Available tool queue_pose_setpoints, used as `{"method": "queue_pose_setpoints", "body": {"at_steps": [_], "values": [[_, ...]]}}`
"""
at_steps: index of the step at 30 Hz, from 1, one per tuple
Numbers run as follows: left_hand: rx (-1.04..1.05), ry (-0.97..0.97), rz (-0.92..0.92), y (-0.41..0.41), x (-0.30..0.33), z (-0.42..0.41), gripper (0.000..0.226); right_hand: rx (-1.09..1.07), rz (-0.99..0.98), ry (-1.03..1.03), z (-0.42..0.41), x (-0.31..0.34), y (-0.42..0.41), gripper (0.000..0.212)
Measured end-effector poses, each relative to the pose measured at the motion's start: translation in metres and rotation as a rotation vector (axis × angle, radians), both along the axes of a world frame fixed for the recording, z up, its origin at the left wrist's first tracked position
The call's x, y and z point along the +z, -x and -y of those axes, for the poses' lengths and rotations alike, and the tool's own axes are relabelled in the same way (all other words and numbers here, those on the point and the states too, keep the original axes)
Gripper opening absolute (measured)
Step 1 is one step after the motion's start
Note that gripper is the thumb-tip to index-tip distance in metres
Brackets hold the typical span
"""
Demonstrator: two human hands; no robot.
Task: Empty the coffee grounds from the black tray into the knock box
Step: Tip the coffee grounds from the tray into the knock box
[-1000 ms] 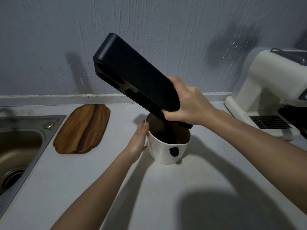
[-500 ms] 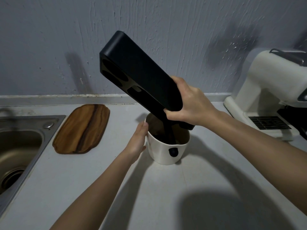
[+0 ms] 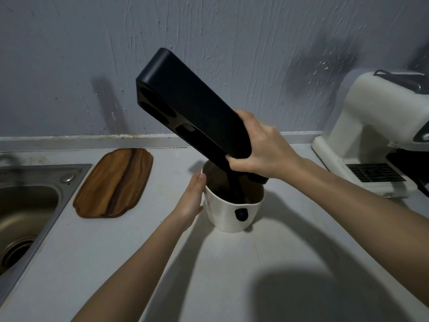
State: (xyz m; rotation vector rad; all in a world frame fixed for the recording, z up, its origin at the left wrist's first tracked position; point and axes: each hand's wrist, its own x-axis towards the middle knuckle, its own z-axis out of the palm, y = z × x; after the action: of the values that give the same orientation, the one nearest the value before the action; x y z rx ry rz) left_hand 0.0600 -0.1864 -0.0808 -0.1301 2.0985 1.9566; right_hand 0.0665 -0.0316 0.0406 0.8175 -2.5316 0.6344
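The long black tray (image 3: pixel 190 105) is tipped steeply, its far end raised towards the wall and its near end low over the white knock box (image 3: pixel 232 217). My right hand (image 3: pixel 260 147) grips the tray's lower end. The knock box stands on the counter with a black bar across its mouth and dark brown grounds inside. My left hand (image 3: pixel 192 198) presses flat against the box's left wall, fingers near the rim. The tray's open face points down and left; I cannot see grounds in it.
A wooden board (image 3: pixel 113 182) lies left of the knock box, beside a steel sink (image 3: pixel 27 205). A white espresso machine (image 3: pixel 380 135) with a drip grate stands at the right. The grey wall runs close behind the counter (image 3: pixel 232 275).
The tray's raised end has swung slightly right and up, so it stands a little steeper. Both hands and the knock box have stayed in place.
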Motion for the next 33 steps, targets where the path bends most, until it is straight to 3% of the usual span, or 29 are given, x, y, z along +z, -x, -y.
{"method": "queue_pose_setpoints", "body": {"at_steps": [15,25,33], "values": [[-0.016,-0.015,0.003,0.000,0.001,0.001,0.048,-0.043,0.020,0.097,-0.007,-0.004,0.006,0.073],[-0.004,0.024,-0.020,0.000,0.002,0.001,0.048,-0.232,0.165,0.530,-0.040,-0.012,0.024,0.065],[0.014,0.109,-0.026,0.004,0.007,0.001,0.041,-0.299,0.401,1.027,-0.075,-0.031,0.028,0.035]]}}
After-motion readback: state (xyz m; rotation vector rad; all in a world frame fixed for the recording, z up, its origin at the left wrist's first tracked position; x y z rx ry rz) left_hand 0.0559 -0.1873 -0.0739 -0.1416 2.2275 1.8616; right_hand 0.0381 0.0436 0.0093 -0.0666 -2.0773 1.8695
